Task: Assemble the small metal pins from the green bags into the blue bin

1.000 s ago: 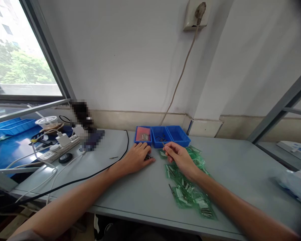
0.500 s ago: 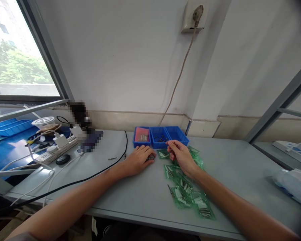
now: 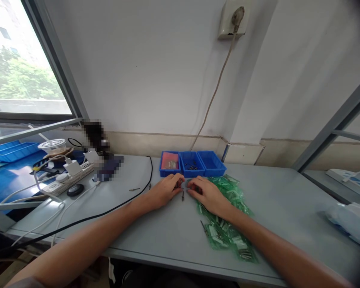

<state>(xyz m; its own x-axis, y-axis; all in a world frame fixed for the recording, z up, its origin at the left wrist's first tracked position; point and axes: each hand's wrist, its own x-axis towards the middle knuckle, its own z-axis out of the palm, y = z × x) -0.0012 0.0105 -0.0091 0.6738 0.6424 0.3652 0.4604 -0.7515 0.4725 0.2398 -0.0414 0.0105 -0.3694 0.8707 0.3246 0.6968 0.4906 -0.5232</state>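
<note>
My left hand [image 3: 169, 189] rests on the grey table with curled fingers, pinching something too small to make out. Opposite it, my right hand [image 3: 208, 194] also has thumb and fingers pressed together; what they hold is hidden. Just below the gap between the fingertips is a small, thin metal part [image 3: 183, 196], like a screw or pin. Green plastic packets [image 3: 217, 236] with white and metal pieces inside lie under and beside my right hand. Beyond the hands, a blue bin [image 3: 192, 173] contains several small dark metal parts.
Left of that bin is a blue bin [image 3: 161, 170] with a pink packet; another blue bin [image 3: 211, 162] adjoins on the right. A black cable [image 3: 120, 209] crosses the table beside my left forearm. Thin metal pieces [image 3: 134, 189] and a power strip [image 3: 69, 180] lie left.
My right hand has moved left and down from in front of the bins, meeting my left hand. The small metal part now shows between them. More of the green packets is uncovered.
</note>
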